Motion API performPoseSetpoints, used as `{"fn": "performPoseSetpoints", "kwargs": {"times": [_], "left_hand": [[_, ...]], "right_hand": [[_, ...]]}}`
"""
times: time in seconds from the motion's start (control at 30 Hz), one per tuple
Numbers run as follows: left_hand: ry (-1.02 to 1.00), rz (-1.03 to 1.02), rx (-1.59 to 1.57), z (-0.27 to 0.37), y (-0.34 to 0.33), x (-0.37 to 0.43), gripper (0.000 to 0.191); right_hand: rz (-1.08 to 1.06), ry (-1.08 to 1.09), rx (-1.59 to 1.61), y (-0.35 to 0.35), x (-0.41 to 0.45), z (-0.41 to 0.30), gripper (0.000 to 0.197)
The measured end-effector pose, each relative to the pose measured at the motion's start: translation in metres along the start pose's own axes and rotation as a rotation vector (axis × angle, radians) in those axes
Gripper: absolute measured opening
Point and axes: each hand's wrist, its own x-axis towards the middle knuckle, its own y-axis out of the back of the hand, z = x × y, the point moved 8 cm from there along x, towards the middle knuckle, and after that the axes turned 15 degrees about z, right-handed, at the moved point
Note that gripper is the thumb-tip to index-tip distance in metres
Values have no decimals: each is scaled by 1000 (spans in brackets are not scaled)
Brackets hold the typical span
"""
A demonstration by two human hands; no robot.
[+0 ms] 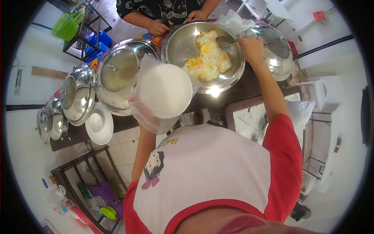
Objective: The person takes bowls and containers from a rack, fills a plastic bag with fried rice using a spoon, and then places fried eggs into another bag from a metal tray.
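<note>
Several fried eggs (209, 58) lie in a wide round steel pan (182, 35) on the dark counter. My right hand (252, 48) grips the handle of a metal spoon (225, 40), whose bowl is over the pan beside the eggs. A white plate (165, 90) inside a clear plastic bag (146, 73) is in my left hand (144, 111), left of the pan and partly over its rim. The bag and plate cover much of that hand.
Lidded steel pans (117, 79) line the counter on the left, near a white bowl (99, 122). Another steel lid (274, 49) and a crumpled plastic bag (233, 22) are at the right. Across the counter stands a person (163, 8), hands at its edge. A tray-like surface (248, 120) lies below my right arm.
</note>
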Motion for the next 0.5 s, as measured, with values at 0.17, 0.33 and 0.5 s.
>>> {"fn": "performPoseSetpoints", "kwargs": {"times": [0.17, 0.33, 0.5], "left_hand": [[513, 22, -499, 0, -16, -9, 62], [301, 47, -377, 1, -14, -6, 59], [609, 213, -494, -28, -10, -19, 57]], "right_hand": [[-306, -53, 77, -10, -2, -8, 20], [-280, -127, 185, -27, 0, -4, 20], [-118, -39, 242, 1, 10, -15, 21]]}}
